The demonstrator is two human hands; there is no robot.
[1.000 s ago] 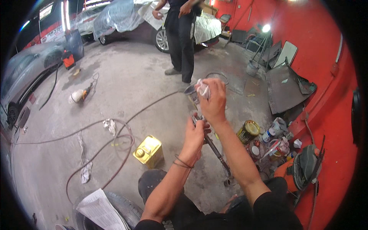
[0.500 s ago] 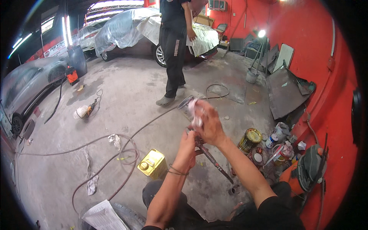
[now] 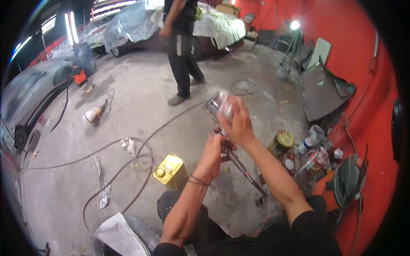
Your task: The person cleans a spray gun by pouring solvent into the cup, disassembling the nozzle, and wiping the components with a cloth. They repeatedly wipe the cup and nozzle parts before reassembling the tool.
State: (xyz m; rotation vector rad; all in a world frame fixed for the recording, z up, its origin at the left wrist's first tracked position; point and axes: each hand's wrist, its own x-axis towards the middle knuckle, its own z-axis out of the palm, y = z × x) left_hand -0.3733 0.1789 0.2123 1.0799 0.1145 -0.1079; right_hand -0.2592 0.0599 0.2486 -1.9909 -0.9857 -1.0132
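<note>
My left hand point(image 3: 215, 149) is closed round the grip of what looks like a spray gun, with a shiny metal cup-like part point(image 3: 212, 106) at its upper end. A dark rod- or hose-like piece point(image 3: 245, 173) runs from the grip down to the right. Just above, my right hand point(image 3: 240, 121) presses a whitish, crumpled cloth point(image 3: 226, 106) against the metal part; motion blurs both. Fingers and cloth hide much of the tool. A yellow rectangular can point(image 3: 170, 170) stands on the floor left of my left forearm.
A brown hose point(image 3: 149, 162) loops across the concrete. Paint cans point(image 3: 282, 143) and an orange-grey machine point(image 3: 346, 183) stand at the right by the red wall. Papers point(image 3: 119, 234) lie on a tyre point(image 3: 149, 239) near me. Ahead, another person point(image 3: 183, 55) walks past a plastic-covered car point(image 3: 136, 27).
My right hand and the cloth have shifted slightly right and down, baring more of the metal part. The other person has stepped left, and my view has tilted a little.
</note>
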